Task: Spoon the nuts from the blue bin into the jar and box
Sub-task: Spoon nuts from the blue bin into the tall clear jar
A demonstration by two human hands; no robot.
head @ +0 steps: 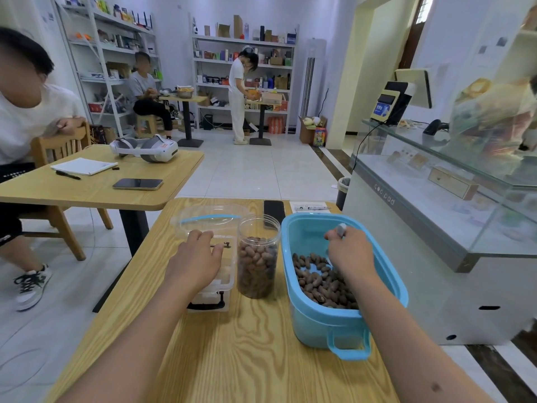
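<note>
A blue bin [322, 321] stands on the wooden table at the right, with brown nuts [322, 282] across its bottom. My right hand [351, 251] is inside it and grips a spoon handle [341, 229] that sticks up past my thumb; the spoon's bowl is hidden under the hand. A clear jar [258, 257], most of the way full of nuts, stands just left of the bin. Left of the jar is a clear plastic box [225, 286] with black latches. My left hand [194, 260] rests on top of it with fingers loosely bent.
A clear lid with a blue seal [209, 218] lies behind the box. A black phone [274, 211] and a paper slip [309, 206] lie at the table's far edge. A glass counter [436, 199] stands close on the right. Another table and a seated person are at left.
</note>
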